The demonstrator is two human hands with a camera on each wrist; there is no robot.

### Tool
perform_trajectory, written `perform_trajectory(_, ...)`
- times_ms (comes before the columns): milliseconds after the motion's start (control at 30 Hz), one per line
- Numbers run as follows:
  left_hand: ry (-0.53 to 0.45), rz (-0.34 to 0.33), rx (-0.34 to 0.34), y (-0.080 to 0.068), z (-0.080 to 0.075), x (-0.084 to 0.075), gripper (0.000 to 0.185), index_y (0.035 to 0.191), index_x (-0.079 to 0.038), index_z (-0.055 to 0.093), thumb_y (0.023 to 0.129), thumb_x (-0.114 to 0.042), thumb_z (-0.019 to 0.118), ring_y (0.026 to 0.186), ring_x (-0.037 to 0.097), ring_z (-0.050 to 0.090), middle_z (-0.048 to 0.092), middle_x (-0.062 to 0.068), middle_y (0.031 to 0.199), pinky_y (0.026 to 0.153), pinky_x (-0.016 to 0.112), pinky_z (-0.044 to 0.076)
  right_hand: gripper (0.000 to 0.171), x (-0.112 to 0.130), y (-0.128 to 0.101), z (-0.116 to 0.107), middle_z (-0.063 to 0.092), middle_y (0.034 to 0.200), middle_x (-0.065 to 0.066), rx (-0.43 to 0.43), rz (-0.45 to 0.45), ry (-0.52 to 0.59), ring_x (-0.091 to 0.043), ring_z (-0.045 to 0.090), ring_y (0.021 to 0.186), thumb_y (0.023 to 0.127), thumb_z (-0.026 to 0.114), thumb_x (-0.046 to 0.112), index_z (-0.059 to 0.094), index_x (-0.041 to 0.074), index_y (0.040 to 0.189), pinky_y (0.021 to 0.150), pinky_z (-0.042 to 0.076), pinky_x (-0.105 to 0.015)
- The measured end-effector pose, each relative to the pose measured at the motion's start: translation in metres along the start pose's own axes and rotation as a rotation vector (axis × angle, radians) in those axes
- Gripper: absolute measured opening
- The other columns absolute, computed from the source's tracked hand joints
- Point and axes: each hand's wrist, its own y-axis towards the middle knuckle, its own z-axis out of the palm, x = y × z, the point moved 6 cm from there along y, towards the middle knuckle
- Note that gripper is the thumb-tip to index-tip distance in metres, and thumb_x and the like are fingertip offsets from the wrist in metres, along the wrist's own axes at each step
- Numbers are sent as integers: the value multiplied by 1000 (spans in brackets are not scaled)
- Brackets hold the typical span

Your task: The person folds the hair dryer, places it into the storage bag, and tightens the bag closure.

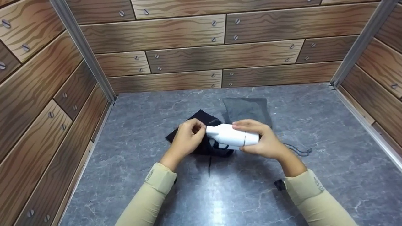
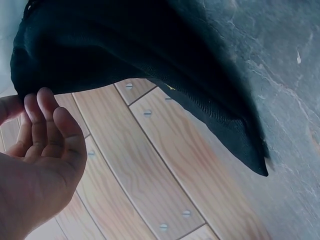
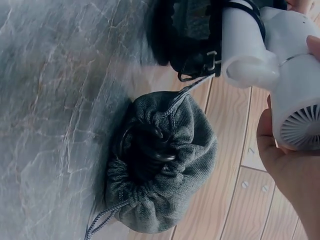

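My right hand point(image 1: 265, 142) grips a small white hair dryer point(image 1: 230, 135) by its rear end, held level with the nozzle pointing left. The right wrist view shows the dryer point(image 3: 280, 60), its vent grille by my palm point(image 3: 295, 170). My left hand point(image 1: 188, 136) pinches the mouth edge of a black fabric pouch point(image 1: 201, 117) right at the nozzle tip. In the left wrist view my fingers point(image 2: 45, 120) hold the hem of the black pouch point(image 2: 140, 60), which is lifted off the table. The pouch's inside is hidden.
A grey drawstring pouch point(image 1: 248, 110) lies just behind the hands, bunched with an open mouth point(image 3: 160, 165); its cord point(image 1: 300, 151) trails right. The grey marble tabletop point(image 1: 141, 194) is boxed in by wood-pattern walls point(image 1: 188, 56) on three sides.
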Motion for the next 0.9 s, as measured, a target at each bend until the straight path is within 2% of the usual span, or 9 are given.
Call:
perform_trajectory(533,-30,50,-21,-1,-5,-3,10,94,-8,72,101,-12,66,79,10,62,69,3,88,72,24,53,74,2,3,8,67,142,-5,-24,4,-138,-25,57,133,66,86,-12,77,19,132,93,54,-25)
perform_trajectory(733,-30,54,-30,-4,-6,-2,10,94,-8,72,102,-12,66,77,11,60,68,2,87,70,23,51,74,4,5,8,68,141,-3,-52,-4,-242,-25,56,133,65,88,-7,77,24,132,101,49,-35)
perform_trajectory(900,-37,68,-26,-4,-3,-3,9,95,-8,72,101,-11,67,77,11,59,69,3,86,68,23,50,72,3,7,10,68,141,-7,-60,-7,-272,-28,57,132,66,89,-5,77,23,131,103,49,-42)
